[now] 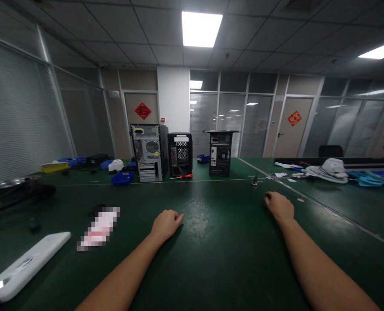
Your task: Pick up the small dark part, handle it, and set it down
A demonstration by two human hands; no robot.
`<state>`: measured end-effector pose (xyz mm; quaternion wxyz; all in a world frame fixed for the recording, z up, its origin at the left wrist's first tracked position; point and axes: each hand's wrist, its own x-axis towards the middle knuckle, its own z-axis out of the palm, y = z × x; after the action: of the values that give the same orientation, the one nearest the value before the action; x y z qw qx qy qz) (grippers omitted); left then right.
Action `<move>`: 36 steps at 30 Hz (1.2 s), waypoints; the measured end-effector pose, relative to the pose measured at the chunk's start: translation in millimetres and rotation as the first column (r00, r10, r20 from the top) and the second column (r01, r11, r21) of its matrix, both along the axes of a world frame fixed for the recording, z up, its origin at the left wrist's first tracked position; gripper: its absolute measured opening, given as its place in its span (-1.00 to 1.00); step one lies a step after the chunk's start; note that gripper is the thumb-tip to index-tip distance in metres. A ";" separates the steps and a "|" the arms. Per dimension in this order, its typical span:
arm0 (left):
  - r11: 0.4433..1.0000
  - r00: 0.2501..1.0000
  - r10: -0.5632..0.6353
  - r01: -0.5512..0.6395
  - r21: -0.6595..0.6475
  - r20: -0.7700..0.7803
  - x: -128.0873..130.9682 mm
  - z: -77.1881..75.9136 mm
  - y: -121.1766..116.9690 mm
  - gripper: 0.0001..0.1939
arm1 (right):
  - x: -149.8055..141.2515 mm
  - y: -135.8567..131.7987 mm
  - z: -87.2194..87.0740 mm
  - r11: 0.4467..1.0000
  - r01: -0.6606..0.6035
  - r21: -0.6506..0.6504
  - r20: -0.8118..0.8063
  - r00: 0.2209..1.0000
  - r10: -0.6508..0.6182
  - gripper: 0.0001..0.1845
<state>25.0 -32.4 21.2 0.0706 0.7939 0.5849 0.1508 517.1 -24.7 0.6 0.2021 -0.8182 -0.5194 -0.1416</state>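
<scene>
Both hands rest on the green table (211,259), and neither one holds anything. The left hand (166,223) lies near the middle of the table with its fingers curled loosely into a soft fist, knuckles up. The right hand (279,206) lies further to the right and a little farther away, also with bent fingers pressed on the surface. The two hands are well apart from each other, with bare table between them.

The thing nearest to the right hand is a small metal part (255,181), which stands just beyond it on the table. A small round disc (300,199) lies just to the right of the same hand.

To the left of the left hand there is a blurred patch (99,229), and I cannot tell what is under it. Near the left edge, close to the viewer, lies a long white panel (23,268).

At the far side of the table three computer cases stand in a row: a grey computer case (146,153) on the left, a black computer case (180,153) just beside it, and a second black case (220,153) more to the right. A red screwdriver (186,176) lies in front of the middle one. A blue tray (122,178) lies to the left of the grey case. On the far right, on the neighbouring table, there is a white object (332,169) among blue things.
</scene>
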 end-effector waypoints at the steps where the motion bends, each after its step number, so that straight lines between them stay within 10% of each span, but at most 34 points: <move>1: 1.000 1.000 0.001 -0.001 0.001 -0.003 0.0 -0.5 0.5 -0.49 | 1.0 0.7 -1.0 1.000 -0.010 0.005 0.008 1.000 0.010 -0.58; 36: 1.000 1.000 0.009 -0.009 0.007 -0.021 -0.3 -3.8 1.9 -0.49 | 19.0 9.1 -13.9 0.992 -0.024 0.127 -0.315 0.947 0.063 -0.57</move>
<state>24.7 -30.5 17.4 0.0608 0.7931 0.5885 0.1447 536.1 -15.6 -13.2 0.3357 -0.8048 -0.4884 -0.0348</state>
